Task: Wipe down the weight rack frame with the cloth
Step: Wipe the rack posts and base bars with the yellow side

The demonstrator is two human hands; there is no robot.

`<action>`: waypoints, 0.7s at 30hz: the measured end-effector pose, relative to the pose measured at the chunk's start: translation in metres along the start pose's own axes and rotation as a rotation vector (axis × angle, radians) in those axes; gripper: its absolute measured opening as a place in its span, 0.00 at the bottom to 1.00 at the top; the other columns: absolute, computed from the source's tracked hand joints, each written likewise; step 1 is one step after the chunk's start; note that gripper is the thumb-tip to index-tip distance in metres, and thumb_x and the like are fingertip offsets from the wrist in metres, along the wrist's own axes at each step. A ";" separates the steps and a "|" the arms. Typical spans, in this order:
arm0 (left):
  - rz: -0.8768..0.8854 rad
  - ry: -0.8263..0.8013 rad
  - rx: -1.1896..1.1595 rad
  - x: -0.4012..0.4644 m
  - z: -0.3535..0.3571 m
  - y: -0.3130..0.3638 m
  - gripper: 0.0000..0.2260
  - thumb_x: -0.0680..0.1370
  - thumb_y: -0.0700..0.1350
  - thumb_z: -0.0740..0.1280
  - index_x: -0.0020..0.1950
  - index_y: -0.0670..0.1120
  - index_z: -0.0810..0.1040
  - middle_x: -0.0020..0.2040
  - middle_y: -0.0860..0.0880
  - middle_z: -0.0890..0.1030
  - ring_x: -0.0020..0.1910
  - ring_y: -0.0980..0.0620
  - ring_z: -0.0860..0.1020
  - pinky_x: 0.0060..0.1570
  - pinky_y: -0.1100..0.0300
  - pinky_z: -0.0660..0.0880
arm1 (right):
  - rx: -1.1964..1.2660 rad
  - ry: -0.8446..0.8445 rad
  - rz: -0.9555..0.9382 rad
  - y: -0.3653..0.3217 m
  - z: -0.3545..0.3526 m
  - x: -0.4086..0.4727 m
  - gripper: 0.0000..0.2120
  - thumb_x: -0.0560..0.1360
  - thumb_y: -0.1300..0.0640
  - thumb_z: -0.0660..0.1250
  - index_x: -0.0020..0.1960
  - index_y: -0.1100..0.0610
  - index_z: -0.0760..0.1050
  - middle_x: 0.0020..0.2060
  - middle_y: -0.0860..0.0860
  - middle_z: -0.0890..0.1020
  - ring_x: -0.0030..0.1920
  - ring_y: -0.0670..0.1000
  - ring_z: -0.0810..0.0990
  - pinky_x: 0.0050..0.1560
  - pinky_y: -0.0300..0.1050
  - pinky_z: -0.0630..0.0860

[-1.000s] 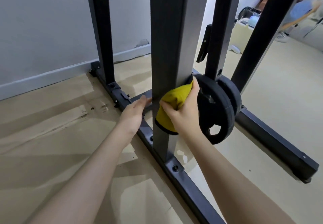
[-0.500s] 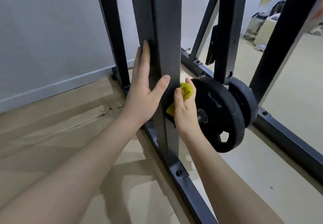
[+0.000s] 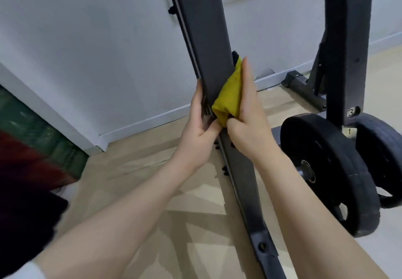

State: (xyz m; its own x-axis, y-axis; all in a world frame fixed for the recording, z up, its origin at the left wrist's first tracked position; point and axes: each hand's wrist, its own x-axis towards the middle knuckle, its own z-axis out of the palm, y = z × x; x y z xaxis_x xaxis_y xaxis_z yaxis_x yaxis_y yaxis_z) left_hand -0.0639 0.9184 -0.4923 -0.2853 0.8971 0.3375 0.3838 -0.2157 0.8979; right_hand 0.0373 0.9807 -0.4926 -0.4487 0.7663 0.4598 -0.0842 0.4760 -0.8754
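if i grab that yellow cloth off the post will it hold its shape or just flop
Probably flop: the yellow cloth is bunched and creased against the upright post under the right hand, so it looks soft. It likely weighs little, since flat fingers alone pin it there. It should not slip much.

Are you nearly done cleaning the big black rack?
Can't tell which parts are already clean. In hand: the right hand presses the yellow cloth against the near post, and the left hand steadies it. Probably left: the base rail and the far post by the weight plates.
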 end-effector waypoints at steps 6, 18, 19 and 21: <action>-0.061 0.009 0.084 0.000 -0.010 0.015 0.30 0.78 0.31 0.61 0.71 0.57 0.54 0.73 0.55 0.62 0.71 0.59 0.64 0.58 0.72 0.69 | 0.055 -0.093 0.109 0.024 -0.006 -0.011 0.46 0.60 0.65 0.56 0.77 0.47 0.52 0.68 0.48 0.71 0.65 0.47 0.71 0.64 0.50 0.71; 0.180 0.315 0.226 0.086 -0.041 0.131 0.25 0.83 0.52 0.51 0.76 0.59 0.42 0.78 0.56 0.50 0.76 0.57 0.54 0.73 0.48 0.59 | 0.200 -0.076 -0.235 -0.091 -0.021 0.099 0.36 0.76 0.64 0.61 0.77 0.53 0.47 0.75 0.48 0.58 0.73 0.46 0.59 0.71 0.42 0.61; 0.204 0.287 0.201 0.090 -0.042 0.136 0.25 0.83 0.50 0.51 0.77 0.58 0.42 0.77 0.57 0.53 0.75 0.57 0.56 0.72 0.49 0.61 | 0.206 -0.070 -0.272 -0.103 -0.021 0.113 0.36 0.75 0.63 0.62 0.77 0.53 0.47 0.75 0.49 0.59 0.73 0.47 0.60 0.71 0.45 0.62; 0.210 0.239 0.159 0.094 -0.042 0.141 0.25 0.83 0.48 0.52 0.77 0.57 0.45 0.75 0.57 0.59 0.73 0.59 0.61 0.71 0.51 0.64 | 0.192 -0.052 -0.339 -0.129 -0.023 0.139 0.37 0.74 0.64 0.61 0.78 0.53 0.48 0.74 0.49 0.61 0.73 0.48 0.61 0.69 0.44 0.64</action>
State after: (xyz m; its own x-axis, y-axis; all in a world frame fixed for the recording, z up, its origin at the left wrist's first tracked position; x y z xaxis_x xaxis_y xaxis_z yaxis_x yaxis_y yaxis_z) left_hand -0.0734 0.9557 -0.3218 -0.3755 0.7199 0.5838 0.5825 -0.3066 0.7528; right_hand 0.0062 1.0363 -0.3125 -0.4112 0.5542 0.7237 -0.3981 0.6051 -0.6895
